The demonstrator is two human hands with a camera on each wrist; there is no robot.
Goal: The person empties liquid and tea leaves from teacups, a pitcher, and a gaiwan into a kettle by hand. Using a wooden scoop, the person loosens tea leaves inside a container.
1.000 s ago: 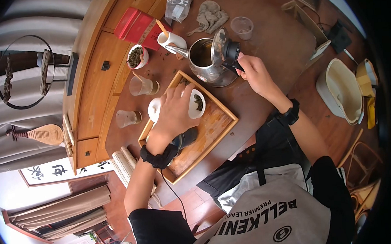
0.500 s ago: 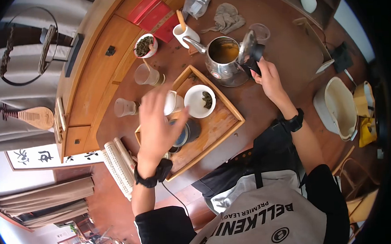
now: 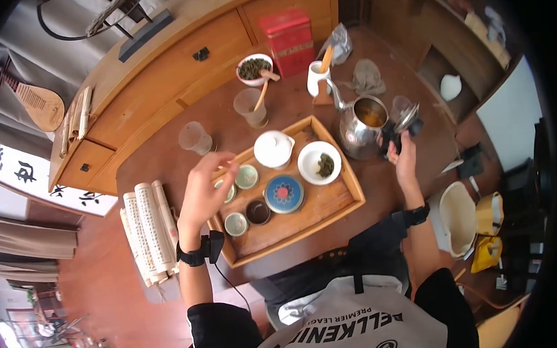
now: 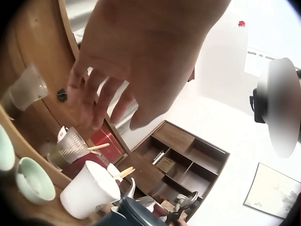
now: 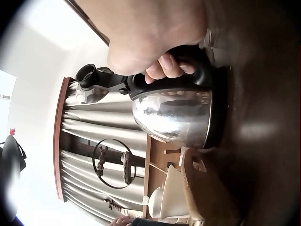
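My right hand [image 3: 406, 161] grips the black handle [image 5: 200, 66] of a steel kettle [image 3: 354, 135]. The kettle stands on the table by the tray's right end, its hinged lid [image 3: 408, 118] raised and amber liquid inside. My left hand [image 3: 205, 189] hovers empty over the tray's left end, fingers loosely bent, near the pale green cups [image 3: 247, 176]. On the wooden tray [image 3: 318, 213] stand a white spouted vessel [image 3: 274, 146], a white bowl [image 3: 309, 173] with wet tea leaves, a blue-topped canister [image 3: 292, 201] and a dark cup [image 3: 258, 213].
Behind the tray are two clear glasses [image 3: 195, 137], a bowl of dry leaves [image 3: 254, 68], a red box [image 3: 287, 44] and a white holder [image 3: 316, 80] with wooden tools. A grey cloth [image 3: 368, 76] lies behind the kettle. Bamboo scrolls [image 3: 149, 225] lie at left.
My left hand has lifted off the white spouted vessel and moved left, uncovering it. The right hand keeps its hold on the kettle handle. The head view has turned.
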